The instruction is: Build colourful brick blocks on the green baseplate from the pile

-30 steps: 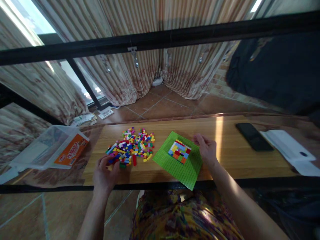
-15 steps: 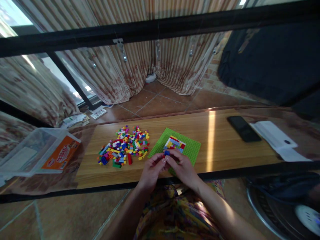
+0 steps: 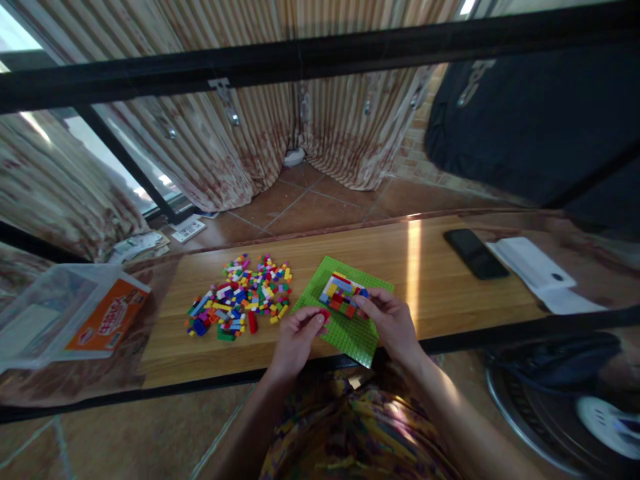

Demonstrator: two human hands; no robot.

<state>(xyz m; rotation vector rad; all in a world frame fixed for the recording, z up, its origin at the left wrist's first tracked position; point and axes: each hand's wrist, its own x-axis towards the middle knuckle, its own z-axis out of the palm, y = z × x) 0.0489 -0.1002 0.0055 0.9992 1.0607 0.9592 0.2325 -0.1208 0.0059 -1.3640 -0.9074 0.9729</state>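
Note:
A green baseplate [image 3: 356,339] lies on the wooden table, its near corner by the front edge. On it stands a low build of white, yellow, red and blue bricks [image 3: 340,293]. My left hand [image 3: 298,337] pinches a small red brick [image 3: 325,314] over the plate's left edge. At the right side of the build, my right hand [image 3: 393,323] has its fingers closed on a small blue brick [image 3: 364,293]. Whether that brick is pressed down fully cannot be seen. A pile of loose mixed bricks [image 3: 245,291] is spread to the left of the plate.
A clear plastic box [image 3: 90,280] with an orange label stands at the table's left end. To the right are a black phone [image 3: 476,254] and a white opened packet [image 3: 533,267]. The table's dark front edge runs just below my hands.
My hands were together over the plate's near part around a blue brick. Now they are apart: the right has moved to the build's right side, the left shows a red brick. The view has shifted slightly.

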